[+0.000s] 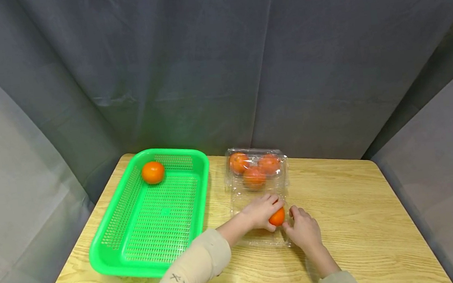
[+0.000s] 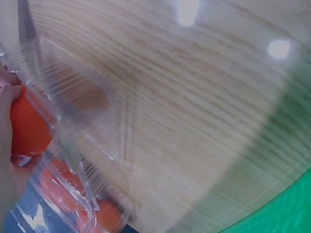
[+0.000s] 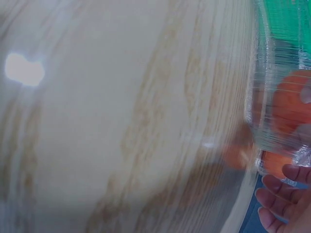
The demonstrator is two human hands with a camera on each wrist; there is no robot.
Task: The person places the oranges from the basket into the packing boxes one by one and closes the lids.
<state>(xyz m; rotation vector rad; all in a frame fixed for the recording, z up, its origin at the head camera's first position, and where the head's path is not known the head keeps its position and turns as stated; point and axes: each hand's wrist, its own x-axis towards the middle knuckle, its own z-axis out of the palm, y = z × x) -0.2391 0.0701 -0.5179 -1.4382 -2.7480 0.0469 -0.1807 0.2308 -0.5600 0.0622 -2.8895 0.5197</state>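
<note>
My left hand (image 1: 261,212) grips an orange (image 1: 277,218) over the near half of a clear plastic clamshell box (image 1: 239,197). In the left wrist view, the fingers and thumb lie around that orange (image 2: 30,124), next to the clear plastic. Three more oranges (image 1: 255,178) sit in the far half of the box. At the box's right edge is my right hand (image 1: 305,231), its fingers loosely bent close to the held orange. The right wrist view shows those fingers (image 3: 279,191) spread beside the plastic, holding nothing; whether they touch it I cannot tell.
To the left stands a green plastic basket (image 1: 204,197) with a single orange (image 1: 153,172) in its far left corner. Everything rests on a wooden table (image 1: 350,211). Grey cloth (image 1: 204,71) hangs behind the table and along both sides.
</note>
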